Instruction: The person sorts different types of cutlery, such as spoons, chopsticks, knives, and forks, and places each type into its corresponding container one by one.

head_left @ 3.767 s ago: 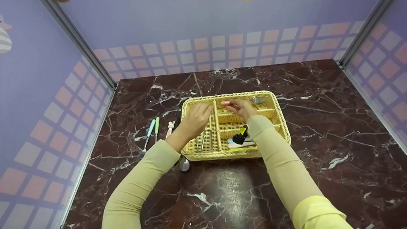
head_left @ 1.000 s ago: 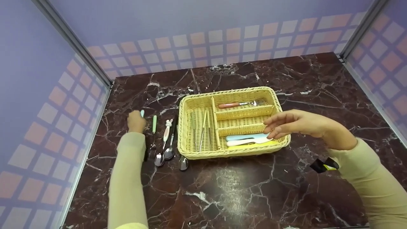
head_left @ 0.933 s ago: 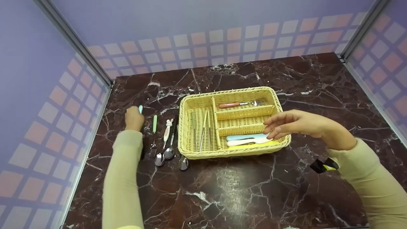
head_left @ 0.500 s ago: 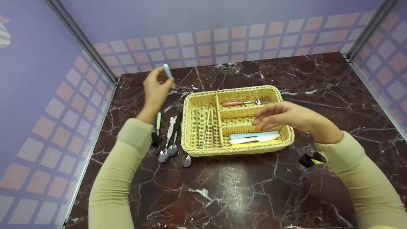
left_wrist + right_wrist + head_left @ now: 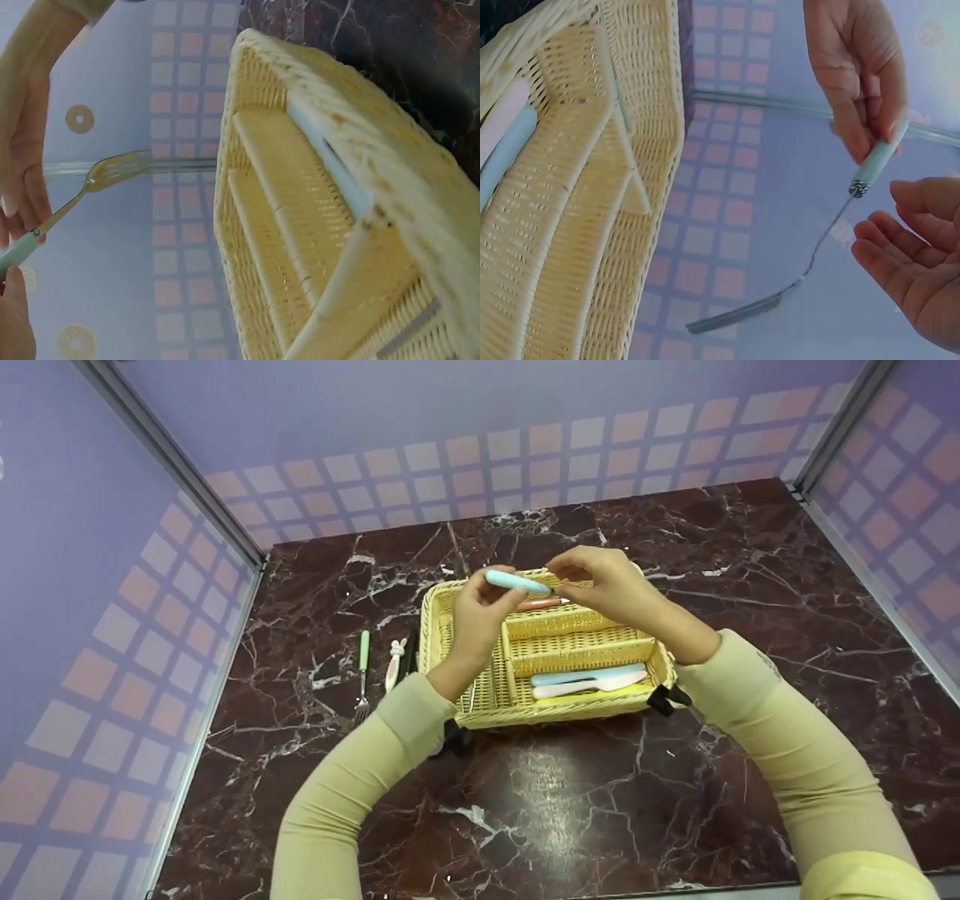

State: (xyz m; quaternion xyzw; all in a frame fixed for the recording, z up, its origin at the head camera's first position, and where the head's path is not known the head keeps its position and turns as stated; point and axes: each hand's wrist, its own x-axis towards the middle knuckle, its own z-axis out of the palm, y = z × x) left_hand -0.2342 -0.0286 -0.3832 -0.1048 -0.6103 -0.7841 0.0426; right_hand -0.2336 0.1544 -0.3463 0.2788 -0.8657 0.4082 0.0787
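Note:
My left hand pinches a fork by its light blue handle above the far side of a yellow wicker basket. The fork's metal tines point away from that hand in the left wrist view. Close beside the fork's neck, my right hand has its fingers loosely bent. In the right wrist view a gap shows between this right hand and the fork. Under the hands, a fork with a pinkish-red handle lies in the basket's back compartment, partly hidden.
A blue knife and a white knife lie in the front compartment, beside something yellow. Thin metal sticks fill the left compartment. Left of the basket lie a green-handled fork and a rabbit-topped spoon, partly covered by the left sleeve.
The left hand has picked up the blue-handled fork from the table's left and carried it over the basket. Earlier the right hand released the pinkish-red fork there; now it has come toward the blue-handled one.

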